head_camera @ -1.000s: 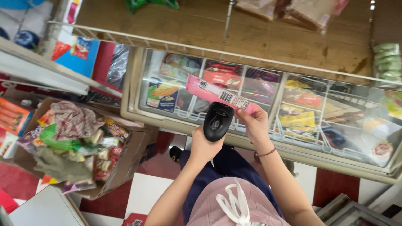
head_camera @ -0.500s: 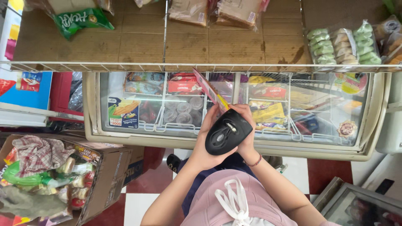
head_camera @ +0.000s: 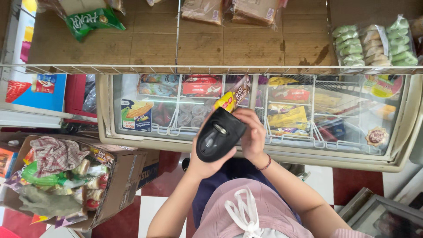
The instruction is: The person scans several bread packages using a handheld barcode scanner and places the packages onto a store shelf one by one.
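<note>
My left hand point(head_camera: 206, 165) grips a black handheld barcode scanner point(head_camera: 217, 135), its head angled up and to the right. My right hand point(head_camera: 254, 135) holds a narrow snack packet point(head_camera: 233, 95), yellow and red at one end, raised just above the scanner's front. The two hands touch over the glass lid of a chest freezer point(head_camera: 132, 140). Part of the packet is hidden behind the scanner and my fingers.
Packets fill the freezer's wire baskets. Above it a wire shelf point(head_camera: 132, 69) lined with cardboard carries bread packs point(head_camera: 253, 9), a green bag point(head_camera: 90, 18) and green rolls point(head_camera: 374, 42). An open cardboard box point(head_camera: 128, 174) of goods stands at left on red-and-white floor tiles.
The packet has turned from lying flat with its barcode showing to standing nearly edge-on. My hands have drawn together, the scanner now right under the packet. The view has shifted left along the freezer.
</note>
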